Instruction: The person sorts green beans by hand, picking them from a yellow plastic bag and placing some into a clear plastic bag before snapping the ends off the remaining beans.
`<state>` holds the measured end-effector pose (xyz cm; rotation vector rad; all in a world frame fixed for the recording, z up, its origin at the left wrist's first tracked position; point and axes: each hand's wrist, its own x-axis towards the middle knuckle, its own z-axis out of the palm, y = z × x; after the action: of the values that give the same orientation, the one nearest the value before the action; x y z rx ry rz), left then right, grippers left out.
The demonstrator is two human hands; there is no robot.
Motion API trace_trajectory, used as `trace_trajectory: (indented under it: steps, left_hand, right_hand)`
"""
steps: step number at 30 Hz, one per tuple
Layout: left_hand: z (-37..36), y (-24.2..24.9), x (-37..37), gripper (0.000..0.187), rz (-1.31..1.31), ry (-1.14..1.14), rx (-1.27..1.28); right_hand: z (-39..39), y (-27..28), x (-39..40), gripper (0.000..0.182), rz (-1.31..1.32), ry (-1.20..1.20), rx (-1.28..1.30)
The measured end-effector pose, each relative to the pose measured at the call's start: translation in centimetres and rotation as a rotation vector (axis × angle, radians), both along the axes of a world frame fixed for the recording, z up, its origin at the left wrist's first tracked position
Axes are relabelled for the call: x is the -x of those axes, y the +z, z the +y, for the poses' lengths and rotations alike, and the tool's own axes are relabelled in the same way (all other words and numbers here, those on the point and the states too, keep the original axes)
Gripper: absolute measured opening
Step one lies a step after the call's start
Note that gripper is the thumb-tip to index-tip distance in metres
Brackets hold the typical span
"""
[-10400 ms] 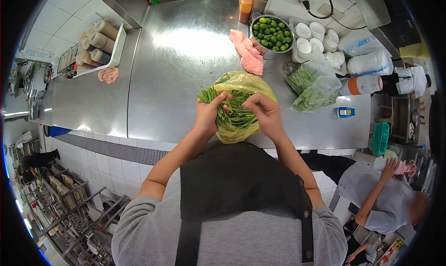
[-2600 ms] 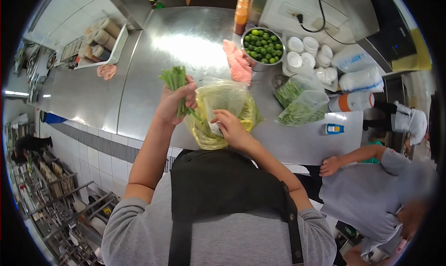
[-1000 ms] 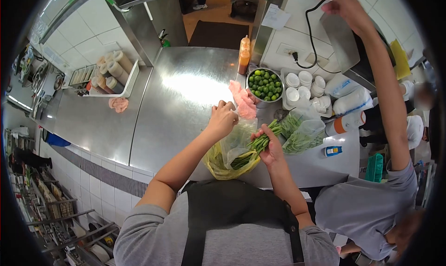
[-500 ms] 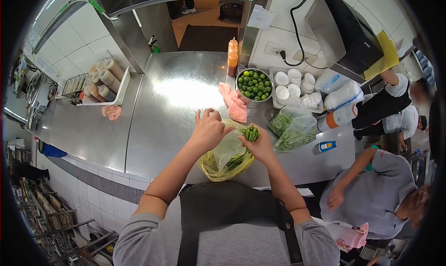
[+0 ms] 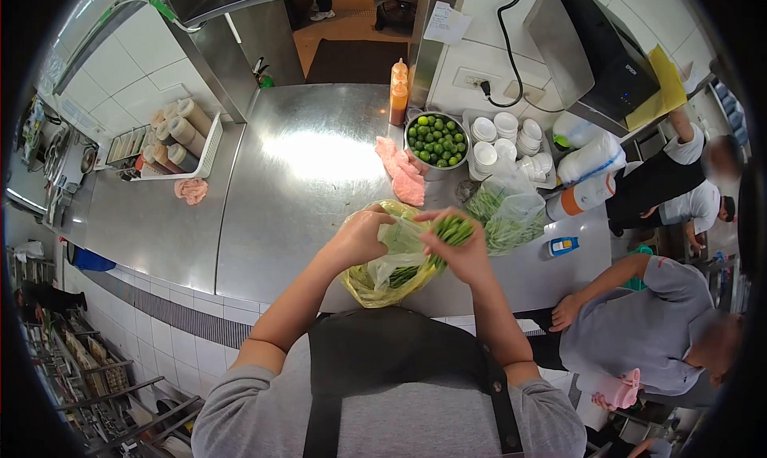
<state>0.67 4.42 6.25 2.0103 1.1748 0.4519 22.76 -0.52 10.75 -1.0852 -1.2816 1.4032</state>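
Note:
A yellow plastic bag with a clear liner stands at the counter's near edge, with green beans visible inside. My left hand is closed on the bag's upper left rim, its fingers curled. Above the bag's right side, my right hand grips a bunch of cut green beans, its fingers slightly blurred. Just right of that hand lies a clear plastic bag of green beans.
Behind are a pink cloth, a metal bowl of green limes, sauce bottles and a tray of white cups. A blue-and-white device lies right. A person in grey stands close on the right.
My left hand has come down from above the bag onto its rim. My right hand has moved slightly right with the beans. The nearby person's arm has shifted toward the counter.

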Motion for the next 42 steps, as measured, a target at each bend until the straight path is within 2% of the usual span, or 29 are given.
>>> trace_trajectory:
  steps: [1,3,4,6,7,9,10,12,16,18,19,20,22,24,26,29,31,32,34,35,37,41,42]
  left_hand:
    - [-0.2,0.0,-0.3,0.045,0.0,-0.002,0.001]
    - [-0.6,0.3,-0.9,0.048,-0.075,-0.059,-0.046]
    - [-0.8,0.8,-1.3,0.048,-0.075,-0.058,-0.047]
    - [-1.2,1.7,-1.7,0.052,-0.139,-0.036,0.087]
    - [-1.3,1.3,-1.6,0.052,-0.139,-0.035,0.087]
    - [-1.5,0.6,-1.5,0.054,-0.277,-0.002,0.124]
    - [-1.6,0.7,-1.4,0.054,-0.277,-0.004,0.123]
    - [-2.1,1.3,-1.2,0.053,-0.267,0.076,0.208]
    - [-2.8,2.5,-1.7,0.053,-0.363,0.137,0.287]
    - [-2.8,2.7,-1.8,0.053,-0.385,0.146,0.319]
    - [-2.7,2.5,-1.9,0.053,-0.385,0.144,0.316]
    - [-2.6,1.9,-1.9,0.054,-0.367,0.154,0.289]
    - [-1.9,0.5,-1.6,0.055,-0.35,0.166,0.259]
    - [-1.1,0.0,-0.9,0.056,-0.28,0.145,0.028]
    - [-1.1,0.8,-0.8,0.057,-0.281,0.124,0.084]
    - [-2.0,1.1,-2.0,0.058,-0.331,0.103,0.122]
    - [-2.6,1.3,-2.8,0.057,-0.388,0.121,0.123]
    - [-2.7,1.7,-2.8,0.057,-0.389,0.115,0.117]
    - [-3.0,2.4,-2.9,0.054,-0.518,0.205,0.34]
    - [-2.8,2.3,-2.7,0.054,-0.521,0.201,0.336]
    - [-2.6,1.6,-2.1,0.054,-0.573,0.255,0.484]
    - [-1.9,0.5,-1.9,0.056,-0.622,0.273,0.434]
    - [-1.8,0.8,-1.9,0.056,-0.562,0.265,0.371]
  right_hand:
    - [0.3,0.3,0.1,0.012,0.0,-0.002,0.001]
    - [0.9,0.7,0.8,0.014,0.583,-0.165,0.103]
    - [1.3,0.6,1.3,0.014,0.583,-0.164,0.103]
    - [1.8,-0.3,2.4,0.012,1.09,-0.2,0.522]
    - [2.1,-1.2,2.8,0.012,1.09,-0.199,0.522]
    - [2.6,-2.8,3.5,0.013,0.956,-0.403,0.61]
    - [2.7,-3.1,3.8,0.013,0.957,-0.404,0.609]
    - [2.9,-3.2,4.2,0.013,0.817,-0.548,0.424]
    - [2.8,-5.2,5.0,0.014,0.66,-0.555,0.227]
    - [2.1,-6.0,5.5,0.015,0.186,-0.479,-0.112]
    - [1.6,-6.4,5.2,0.014,0.07,-0.409,-0.201]
    - [1.3,-6.7,5.0,0.014,0.07,-0.41,-0.202]
    - [1.0,-7.0,4.7,0.011,-0.107,-0.294,-0.408]
    - [0.9,-7.1,4.1,0.011,-0.057,-0.3,-0.337]
    - [1.2,-7.2,3.7,0.011,-0.01,-0.308,-0.265]
    - [1.5,-7.0,3.7,0.012,-0.154,-0.248,-0.342]
    - [1.1,-5.4,4.9,0.011,0.099,-0.247,-0.123]
    - [1.1,-5.4,5.1,0.011,0.099,-0.252,-0.129]
    - [0.8,-5.8,5.3,0.013,0.043,-0.286,-0.169]
    - [0.8,-6.1,5.0,0.013,0.04,-0.288,-0.174]
    - [0.7,-6.6,4.3,0.018,-0.284,-0.169,-0.207]
    - [0.5,-6.6,3.9,0.022,-0.317,-0.131,-0.239]
    - [0.7,-6.5,3.8,0.022,-0.372,-0.127,-0.261]
